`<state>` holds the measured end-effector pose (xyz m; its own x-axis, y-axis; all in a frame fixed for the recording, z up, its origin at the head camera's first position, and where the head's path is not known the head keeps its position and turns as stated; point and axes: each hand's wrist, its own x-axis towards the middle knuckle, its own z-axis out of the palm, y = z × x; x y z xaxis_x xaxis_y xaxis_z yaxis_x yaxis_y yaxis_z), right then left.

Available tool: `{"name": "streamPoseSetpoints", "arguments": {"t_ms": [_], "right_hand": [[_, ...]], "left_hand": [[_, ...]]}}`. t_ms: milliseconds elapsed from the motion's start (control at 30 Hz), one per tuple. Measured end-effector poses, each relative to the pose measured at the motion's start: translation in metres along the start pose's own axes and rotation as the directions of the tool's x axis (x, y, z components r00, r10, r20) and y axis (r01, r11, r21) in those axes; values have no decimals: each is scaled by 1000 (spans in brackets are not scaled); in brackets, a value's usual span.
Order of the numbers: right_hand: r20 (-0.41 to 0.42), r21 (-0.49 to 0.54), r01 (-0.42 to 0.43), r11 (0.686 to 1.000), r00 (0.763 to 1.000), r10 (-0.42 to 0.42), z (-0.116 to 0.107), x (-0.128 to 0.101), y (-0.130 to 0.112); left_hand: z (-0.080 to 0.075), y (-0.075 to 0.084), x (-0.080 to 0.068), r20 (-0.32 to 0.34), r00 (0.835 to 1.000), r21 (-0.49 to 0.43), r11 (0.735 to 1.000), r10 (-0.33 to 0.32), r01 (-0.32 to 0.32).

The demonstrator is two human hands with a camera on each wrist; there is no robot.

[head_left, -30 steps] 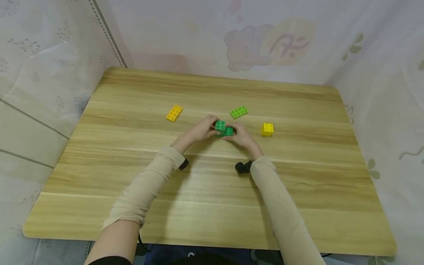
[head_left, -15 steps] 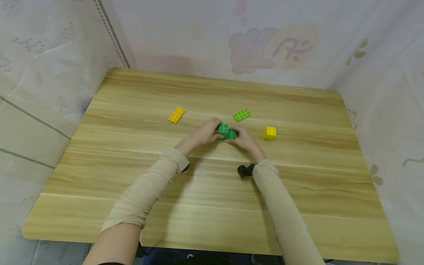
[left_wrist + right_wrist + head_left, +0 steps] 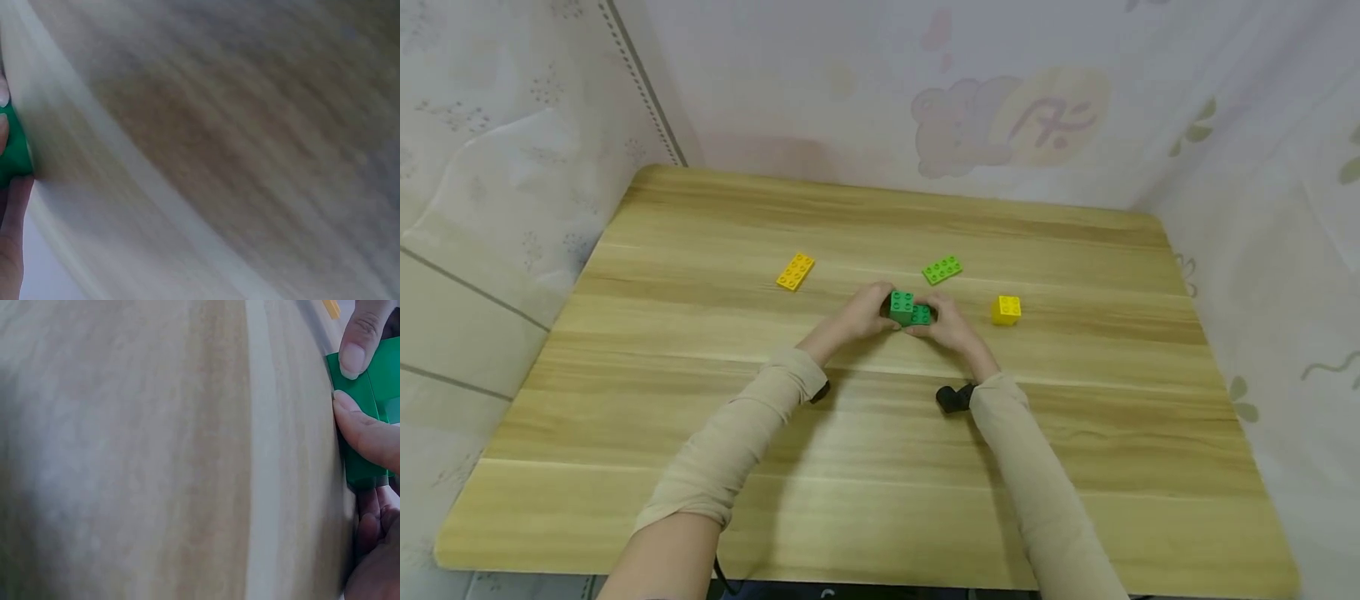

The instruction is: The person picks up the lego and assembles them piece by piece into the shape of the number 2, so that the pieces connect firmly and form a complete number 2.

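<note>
Left hand (image 3: 859, 314) and right hand (image 3: 950, 323) grip dark green studded plastic bricks (image 3: 909, 308), fingers curled round them, mid-surface. Flat orange plate (image 3: 795, 272) far left, lime plate (image 3: 942, 269) and yellow cube brick (image 3: 1006, 310) right. Wood-grain laminate surface (image 3: 880, 467); pale printed curtain (image 3: 1000, 100) around.

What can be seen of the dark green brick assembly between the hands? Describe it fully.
The dark green brick assembly looks like glossy plastic with round studs on top. It shows two parts: a taller block at the left and a lower one joined at its right. It sits low over the middle of the wooden table. The left hand grips its left side and the right hand its right; the right wrist view shows fingertips pressed on a green face.
</note>
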<state>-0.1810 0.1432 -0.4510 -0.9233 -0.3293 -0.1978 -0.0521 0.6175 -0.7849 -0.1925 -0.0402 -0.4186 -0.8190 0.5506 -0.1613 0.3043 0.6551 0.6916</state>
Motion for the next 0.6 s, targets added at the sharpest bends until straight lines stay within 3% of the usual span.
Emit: {"name": "streamPoseSetpoints", "arguments": {"t_ms": [600], "right_hand": [[25,-35,-7,999,1000,8,-3,-4,0]], "left_hand": [[4,-5,-1,-43,999,-65,998,-17,14]]}}
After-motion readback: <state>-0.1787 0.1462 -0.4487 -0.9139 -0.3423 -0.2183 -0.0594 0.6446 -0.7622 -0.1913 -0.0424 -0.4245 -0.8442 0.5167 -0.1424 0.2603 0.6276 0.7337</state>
